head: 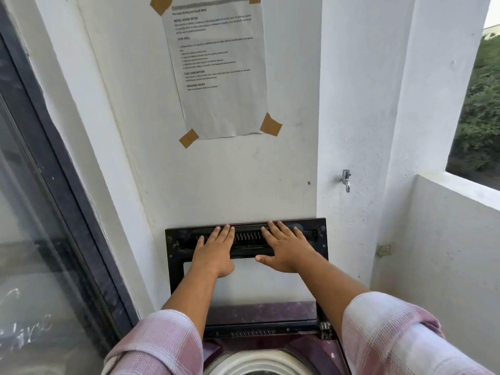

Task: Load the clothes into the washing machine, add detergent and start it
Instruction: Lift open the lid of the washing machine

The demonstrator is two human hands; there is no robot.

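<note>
The left hand [213,253] and right hand [286,250] press flat, fingers straight and gripping nothing, on the raised black-framed lid [174,255] of the maroon top-loading washing machine [311,350], which apparently leans against the white wall [230,185].

We're seeing the washing machine [308,350], top-loader w/ maroon deck; its lid [175,255] is standing upright against the wall [243,185]. Our left hand [216,253] & right hand [286,253] are lying flat on it, fingertips [226,229] reaching near its top edge; drum rim [257,361] is showing well below the fingers.
</note>
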